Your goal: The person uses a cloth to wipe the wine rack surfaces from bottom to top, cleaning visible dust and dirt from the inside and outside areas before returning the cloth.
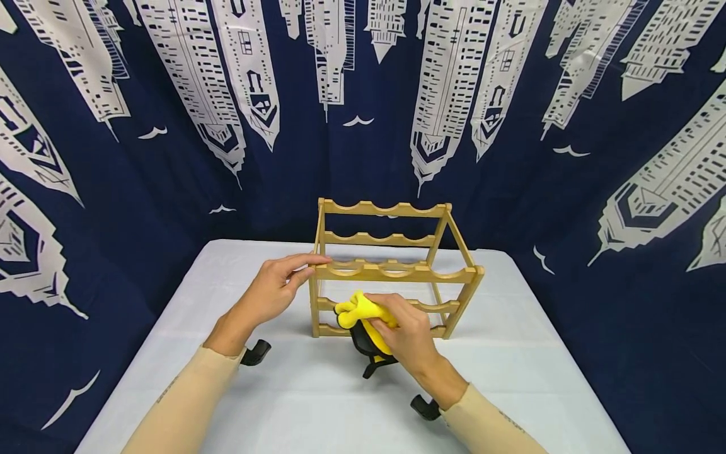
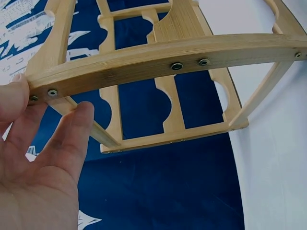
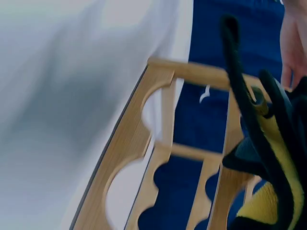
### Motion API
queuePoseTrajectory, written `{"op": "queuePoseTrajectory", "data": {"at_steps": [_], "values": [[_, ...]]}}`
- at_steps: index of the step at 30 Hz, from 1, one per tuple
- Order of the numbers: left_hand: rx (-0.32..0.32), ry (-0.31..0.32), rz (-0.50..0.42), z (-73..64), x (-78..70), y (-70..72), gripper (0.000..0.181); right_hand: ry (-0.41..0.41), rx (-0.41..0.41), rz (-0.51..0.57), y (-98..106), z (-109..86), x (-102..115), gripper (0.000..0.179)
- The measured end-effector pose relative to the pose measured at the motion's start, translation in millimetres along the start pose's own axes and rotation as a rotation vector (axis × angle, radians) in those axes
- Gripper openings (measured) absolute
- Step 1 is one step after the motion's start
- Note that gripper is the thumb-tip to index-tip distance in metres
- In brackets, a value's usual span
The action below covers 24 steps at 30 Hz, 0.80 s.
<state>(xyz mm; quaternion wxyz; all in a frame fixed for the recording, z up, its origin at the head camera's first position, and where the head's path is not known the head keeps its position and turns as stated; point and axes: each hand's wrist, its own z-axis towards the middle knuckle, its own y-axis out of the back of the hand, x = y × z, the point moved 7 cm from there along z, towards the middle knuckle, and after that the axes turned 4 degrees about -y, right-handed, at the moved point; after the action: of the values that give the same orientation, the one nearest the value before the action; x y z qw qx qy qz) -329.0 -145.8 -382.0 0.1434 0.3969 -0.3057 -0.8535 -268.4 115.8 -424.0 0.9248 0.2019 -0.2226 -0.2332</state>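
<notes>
A light wooden wine rack point(image 1: 391, 273) with scalloped rails stands on the white table. At its top left corner, my left hand point(image 1: 278, 287) holds the frame between thumb and fingers. In the left wrist view the left hand point(image 2: 53, 148) is at the end of the rack's side bar point(image 2: 129, 67). My right hand point(image 1: 409, 331) grips a soft yellow-and-black plush-like thing point(image 1: 358, 310) in front of the rack's lower rails. Black edging and fuzzy yellow fabric point(image 3: 261, 206) show in the right wrist view; its exact kind is unclear.
The white table point(image 1: 317, 403) reaches back to a dark blue curtain point(image 1: 317, 164) printed with white buildings and birds. Black wrist mounts point(image 1: 256, 353) show beside both forearms. Crossbars and side posts of the rack surround its open bays.
</notes>
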Motion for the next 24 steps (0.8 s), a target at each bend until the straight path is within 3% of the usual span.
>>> {"op": "queuePoseTrajectory", "data": {"at_steps": [5, 12, 18, 24], "values": [[0.016, 0.009, -0.009, -1.9, 0.2, -0.9, 0.035, -0.047, -0.035, 0.020, -33, 14.3, 6, 0.045], [0.037, 0.012, -0.007, -3.6, -0.4, -4.8, 0.036, 0.042, -0.107, 0.010, -61, 22.4, 17, 0.047], [0.035, 0.024, -0.030, -3.9, -0.8, -3.0, 0.037, 0.043, -0.047, -0.026, -77, 29.9, 20, 0.040], [0.031, 0.041, -0.031, -2.8, -0.7, -0.3, 0.036, 0.015, 0.073, -0.090, -82, 34.9, 20, 0.040]]}}
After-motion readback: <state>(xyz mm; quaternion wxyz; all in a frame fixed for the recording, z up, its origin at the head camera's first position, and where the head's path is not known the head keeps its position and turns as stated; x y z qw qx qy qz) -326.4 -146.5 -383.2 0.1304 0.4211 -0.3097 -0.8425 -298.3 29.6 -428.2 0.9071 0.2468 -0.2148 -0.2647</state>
